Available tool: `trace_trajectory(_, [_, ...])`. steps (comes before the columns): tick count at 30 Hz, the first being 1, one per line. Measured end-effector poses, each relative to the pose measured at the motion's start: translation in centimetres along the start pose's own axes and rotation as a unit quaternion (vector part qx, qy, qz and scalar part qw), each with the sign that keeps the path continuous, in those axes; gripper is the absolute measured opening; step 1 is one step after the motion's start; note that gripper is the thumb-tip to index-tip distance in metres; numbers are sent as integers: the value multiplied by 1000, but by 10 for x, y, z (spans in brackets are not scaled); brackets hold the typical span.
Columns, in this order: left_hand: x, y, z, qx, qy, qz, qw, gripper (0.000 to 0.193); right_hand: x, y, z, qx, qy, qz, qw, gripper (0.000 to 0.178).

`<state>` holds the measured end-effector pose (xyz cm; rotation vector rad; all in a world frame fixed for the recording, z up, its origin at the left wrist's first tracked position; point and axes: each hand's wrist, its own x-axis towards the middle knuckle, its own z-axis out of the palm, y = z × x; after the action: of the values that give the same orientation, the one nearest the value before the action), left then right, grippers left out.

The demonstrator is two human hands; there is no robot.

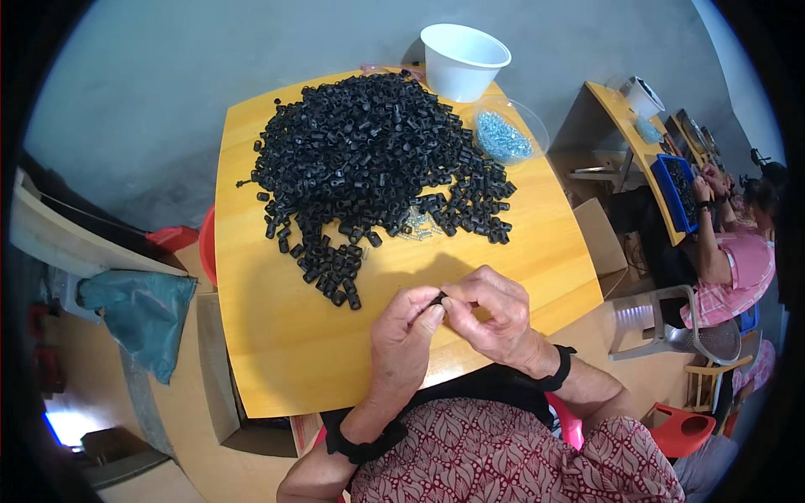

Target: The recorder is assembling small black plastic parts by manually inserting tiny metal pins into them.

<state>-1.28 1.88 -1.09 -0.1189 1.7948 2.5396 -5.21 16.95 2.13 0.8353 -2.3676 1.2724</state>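
Close to the table's front edge, my left hand (404,337) pinches a small black plastic part (438,298) between thumb and fingers. Meeting it there, my right hand (495,314) has thumb and forefinger pressed together at the part's other side; whether they hold a tiny piece of their own is hidden. Beyond both hands spreads a big heap of similar black plastic parts (360,142), with a looser tongue of them reaching toward me. A little pile of small silvery screws (418,225) lies at the heap's near edge.
The yellow wooden table (277,352) carries a white bucket (466,63) and a clear bowl of screws (503,136) at its far right. Open cardboard boxes (220,369) stand beside it. At right, another person (729,251) works by a blue tray (675,193); a grey chair (654,323) stands between.
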Motion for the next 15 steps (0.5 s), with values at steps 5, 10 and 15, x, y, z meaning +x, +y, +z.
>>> trace_trajectory(5, [-3, -7, -3, -47, -3, -13, 999, 20, 2, 3, 2, -5, 1, -56, 998, 15])
trace_trajectory(10, [0, 4, -3, 46, 11, 8, 999, 21, 1, 2, 2, -5, 3, -33, 999, 14])
trace_trajectory(15, [1, 4, -8, 63, 13, -25, 998, 20, -2, 6, 8, 3, -3, -14, 1000, 13])
